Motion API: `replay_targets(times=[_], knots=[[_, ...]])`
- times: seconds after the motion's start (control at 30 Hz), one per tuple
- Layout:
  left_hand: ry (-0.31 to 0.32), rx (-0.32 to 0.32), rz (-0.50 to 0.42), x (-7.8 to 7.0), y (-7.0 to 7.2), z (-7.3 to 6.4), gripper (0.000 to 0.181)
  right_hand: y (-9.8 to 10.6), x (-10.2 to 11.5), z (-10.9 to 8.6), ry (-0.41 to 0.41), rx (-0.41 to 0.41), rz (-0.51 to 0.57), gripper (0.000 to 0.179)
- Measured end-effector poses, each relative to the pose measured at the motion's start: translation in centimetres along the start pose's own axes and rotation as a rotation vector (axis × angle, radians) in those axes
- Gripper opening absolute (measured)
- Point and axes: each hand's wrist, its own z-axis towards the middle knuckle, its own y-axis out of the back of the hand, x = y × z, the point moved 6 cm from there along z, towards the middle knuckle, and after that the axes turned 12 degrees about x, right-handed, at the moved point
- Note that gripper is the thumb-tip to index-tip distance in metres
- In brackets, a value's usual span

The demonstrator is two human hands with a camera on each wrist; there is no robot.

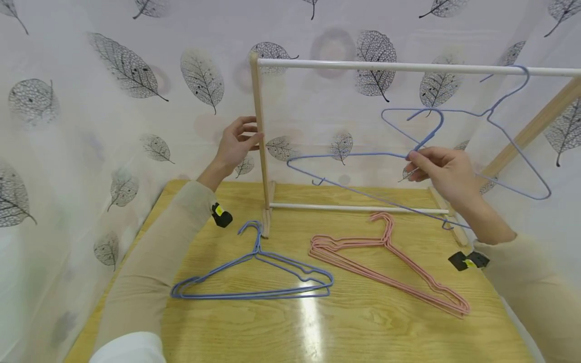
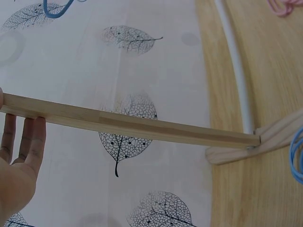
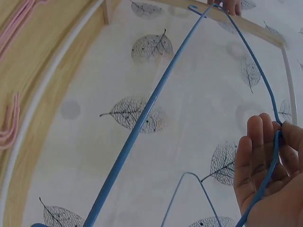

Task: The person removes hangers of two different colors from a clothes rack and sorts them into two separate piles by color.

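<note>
My right hand (image 1: 447,174) pinches a blue wire hanger (image 1: 349,154) at the base of its hook, thumb in front. The held hanger is up in the air in front of the rack, hook upward, its long bottom bar slanting down to the right. In the right wrist view the blue wire (image 3: 142,118) crosses the frame. My left hand (image 1: 238,138) grips the left wooden post (image 1: 260,111) of the rack, fingers behind it and thumb at its edge. Another blue hanger (image 1: 519,143) hangs by its hook from the rack's white top rail (image 1: 363,65), behind my right hand.
Several pink hangers (image 1: 386,241) lie stacked on the wooden table (image 1: 254,327), right of centre. Blue hangers (image 1: 256,254) lie to the left, hooks near the post's foot. A white lower rail (image 1: 340,206) joins the rack's feet. Leaf-printed sheeting (image 1: 199,126) stands behind.
</note>
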Motion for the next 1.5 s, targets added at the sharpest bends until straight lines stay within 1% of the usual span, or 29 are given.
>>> replay_targets(times=[0.13, 0.3, 0.37, 0.43, 0.53, 0.6, 0.77, 0.87, 1.07, 1.17, 1.33, 1.5], knots=[[0.007, -0.002, -0.002, 0.0, 0.1, 0.0, 0.043, -3.0, -0.8, -0.5, 0.009, 0.086, 0.035, 0.017], [-0.002, 0.000, -0.007, -0.1, 0.0, 0.0, 0.042, -6.6, -1.8, -1.1, 0.036, 0.164, 0.097, 0.017], [-0.003, -0.002, -0.007, -0.2, -0.1, 0.0, 0.041, -8.2, -2.4, -1.3, 0.027, 0.203, 0.139, 0.017], [-0.002, -0.002, -0.010, -0.2, -0.1, 0.0, 0.041, -9.9, -3.0, -1.5, 0.007, 0.238, 0.157, 0.019], [-0.003, -0.003, -0.010, -0.1, -0.1, 0.0, 0.041, -12.4, -3.9, -1.8, -0.040, 0.291, 0.180, 0.027], [-0.007, -0.002, -0.009, -0.1, -0.1, 0.0, 0.041, -14.0, -4.3, -1.8, -0.057, 0.319, 0.188, 0.031], [-0.010, 0.001, -0.010, 0.0, -0.1, 0.0, 0.041, -17.8, -5.0, -1.7, -0.090, 0.403, 0.257, 0.028], [-0.012, 0.005, -0.014, 0.0, -0.1, 0.1, 0.041, -19.6, -5.1, -1.7, -0.105, 0.435, 0.295, 0.028], [-0.005, 0.002, -0.012, 0.0, -0.1, 0.0, 0.041, -23.9, -5.5, -1.6, -0.098, 0.511, 0.379, 0.028], [-0.001, 0.000, -0.010, 0.0, 0.0, 0.0, 0.041, -25.9, -5.7, -1.7, -0.111, 0.542, 0.409, 0.028], [-0.004, -0.002, -0.009, 0.0, 0.0, 0.0, 0.041, -28.7, -5.7, -1.6, -0.133, 0.595, 0.394, 0.028], [-0.001, -0.004, -0.005, -0.1, -0.1, 0.0, 0.042, -31.1, -5.0, -1.4, -0.132, 0.659, 0.362, 0.029]])
